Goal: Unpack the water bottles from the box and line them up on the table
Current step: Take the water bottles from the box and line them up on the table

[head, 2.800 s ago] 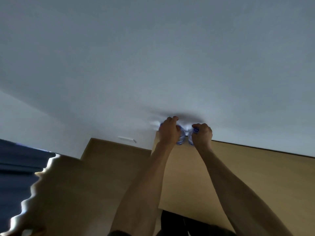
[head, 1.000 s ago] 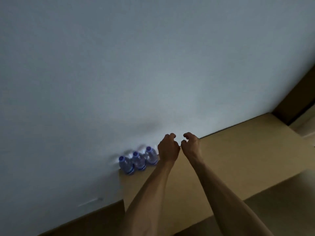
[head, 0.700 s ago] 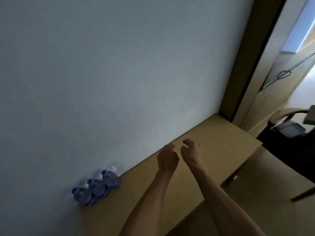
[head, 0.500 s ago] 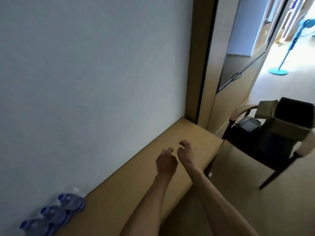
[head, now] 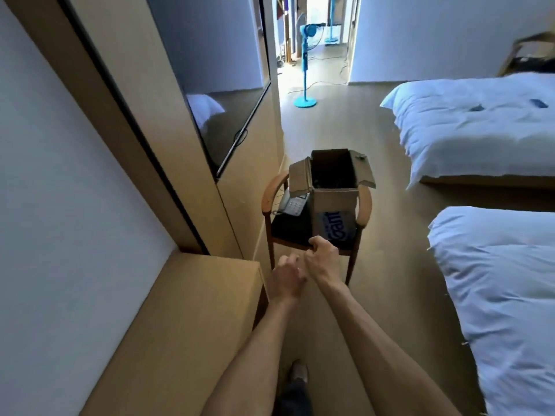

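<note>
An open cardboard box [head: 333, 202] with blue lettering stands on a wooden armchair [head: 365, 205] ahead of me, its flaps up and its inside dark. The wooden table [head: 195, 310] runs along the wall at the left. No bottles are in sight. My left hand [head: 283, 279] and my right hand [head: 322, 261] are stretched out side by side, short of the chair. Both are empty, with fingers loosely curled.
A desk phone [head: 292, 205] lies on the chair seat beside the box. A wall-mounted TV [head: 222, 85] hangs at the left. Two beds with white duvets [head: 480, 124] stand at the right. A blue floor fan [head: 306, 64] stands in the doorway beyond.
My view has swung right, from the wall and the three bottles on the table to the chair with the box. Both hands let go of bottles and moved along, empty.
</note>
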Motion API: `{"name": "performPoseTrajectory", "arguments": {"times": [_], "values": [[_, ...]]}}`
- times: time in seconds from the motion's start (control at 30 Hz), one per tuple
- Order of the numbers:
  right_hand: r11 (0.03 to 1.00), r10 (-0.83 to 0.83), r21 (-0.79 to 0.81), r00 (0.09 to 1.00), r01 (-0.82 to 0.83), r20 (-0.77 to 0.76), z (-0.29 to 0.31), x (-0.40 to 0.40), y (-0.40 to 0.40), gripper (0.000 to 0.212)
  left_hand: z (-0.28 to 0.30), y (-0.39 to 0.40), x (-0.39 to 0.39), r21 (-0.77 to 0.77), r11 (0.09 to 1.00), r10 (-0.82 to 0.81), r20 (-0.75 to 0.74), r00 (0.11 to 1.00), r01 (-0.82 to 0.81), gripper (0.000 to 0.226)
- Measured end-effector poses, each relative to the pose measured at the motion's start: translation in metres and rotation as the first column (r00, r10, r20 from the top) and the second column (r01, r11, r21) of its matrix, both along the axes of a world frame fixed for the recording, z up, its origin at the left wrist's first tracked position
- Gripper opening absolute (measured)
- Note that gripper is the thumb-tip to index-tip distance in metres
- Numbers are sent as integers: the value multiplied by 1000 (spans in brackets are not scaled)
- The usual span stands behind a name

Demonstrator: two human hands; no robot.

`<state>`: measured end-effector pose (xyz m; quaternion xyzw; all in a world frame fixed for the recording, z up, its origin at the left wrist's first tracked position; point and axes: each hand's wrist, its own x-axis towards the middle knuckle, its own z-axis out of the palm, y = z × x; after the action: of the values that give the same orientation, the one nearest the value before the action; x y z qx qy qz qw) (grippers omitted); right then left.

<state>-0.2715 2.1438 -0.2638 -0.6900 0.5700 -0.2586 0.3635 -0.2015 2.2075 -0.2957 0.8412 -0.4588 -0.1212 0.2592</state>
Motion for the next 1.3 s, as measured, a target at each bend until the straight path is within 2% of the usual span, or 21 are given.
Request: {"name": "performPoseTrajectory", "arguments": {"times": [0.2,0.4,0.6,0.77,1.03,1.23,1.3], "values": [[992,-127,-29,991,126,-38,4,11,-134,34,2,-143,25,-11,996,-92,-60,994,92,35],[976,-206,-71,978,204,-28,11,26,-244,37,10,-267,60,-28,989,-145,-15,989,145,34],[965,-261,-46,964,259,-51,-6,26,-350,36,-9,-368,66,14,983,-186,-4,983,186,33],[969,-248,13,968,248,-47,-28,29,-451,42,-33,-465,70,78,985,-152,-50,987,156,34],[982,-119,144,993,120,-17,-45,63,-590,38,-51,-581,84,253,963,-43,-183,982,89,42],[975,-96,205,995,91,15,-68,82,-646,39,-78,-629,90,405,905,-51,-195,979,128,36],[970,-90,227,996,84,18,-79,84,-664,40,-89,-643,84,459,869,-92,-222,971,187,33]]}}
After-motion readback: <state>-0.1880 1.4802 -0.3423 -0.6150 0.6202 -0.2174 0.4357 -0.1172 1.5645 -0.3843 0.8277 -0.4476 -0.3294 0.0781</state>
